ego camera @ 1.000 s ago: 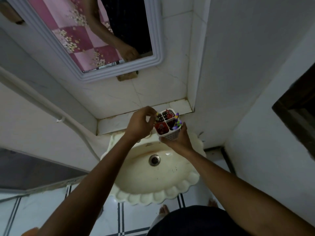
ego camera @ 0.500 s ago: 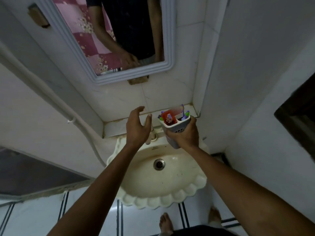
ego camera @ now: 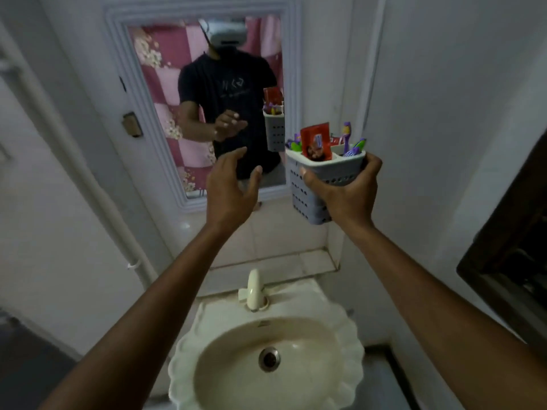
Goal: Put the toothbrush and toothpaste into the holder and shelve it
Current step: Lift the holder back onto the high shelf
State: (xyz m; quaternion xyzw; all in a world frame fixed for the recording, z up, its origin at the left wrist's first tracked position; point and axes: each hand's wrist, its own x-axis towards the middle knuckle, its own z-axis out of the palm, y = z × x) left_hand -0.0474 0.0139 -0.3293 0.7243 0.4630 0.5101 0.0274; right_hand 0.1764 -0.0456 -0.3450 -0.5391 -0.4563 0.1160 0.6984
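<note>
Loaded holder raised toward the mirror, on its way to a shelf.

To shelve it well, I judge the holder [ego camera: 321, 184] should stay upright so the red toothpaste [ego camera: 316, 143] and the purple toothbrush [ego camera: 347, 134] standing in its compartments do not tip out; the ledge [ego camera: 275, 261] behind the sink [ego camera: 266, 362] looks like the nearest resting place. The right hand [ego camera: 344, 193] is wrapped around the holder's perforated wall, gripping it in the air beside the mirror [ego camera: 207, 108]. The left hand [ego camera: 231, 190] is open and empty, just beside the holder, not touching it.
</note>
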